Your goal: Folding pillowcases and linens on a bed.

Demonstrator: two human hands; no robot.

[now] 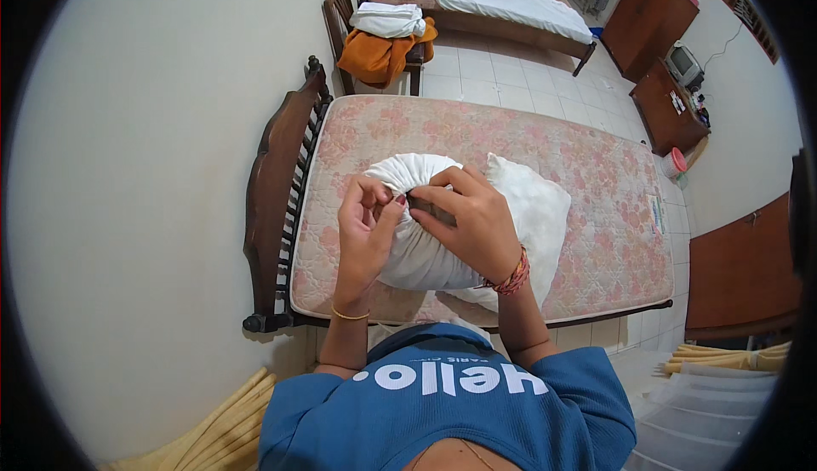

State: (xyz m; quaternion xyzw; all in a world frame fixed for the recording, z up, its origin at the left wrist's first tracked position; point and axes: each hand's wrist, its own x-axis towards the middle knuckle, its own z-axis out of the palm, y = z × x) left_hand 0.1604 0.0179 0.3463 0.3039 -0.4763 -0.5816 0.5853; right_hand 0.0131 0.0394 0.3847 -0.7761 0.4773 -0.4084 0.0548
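Note:
A rounded white pillow (423, 260), its cloth bunched into folds near the top, stands in front of me over the bed. My left hand (364, 226) is closed, its thumb and curled fingers pinching the gathered cloth. From the other side, my right hand (481, 222) pinches the same gathers, fingertips almost meeting those of the left. A small dark spot shows between the fingertips; I cannot make out what it is. Beside my right hand, a second white pillow (538, 207) lies flat on the pink floral mattress (596, 216), partly behind my forearm.
A dark wooden headboard (271, 190) rises at the left, by the wall. Beyond it, a chair (339, 7) bears orange and white cloths. Farther back is another bed (477, 18) with white bedding. At the right are a cabinet (668, 107), a television and a pink bin (673, 162).

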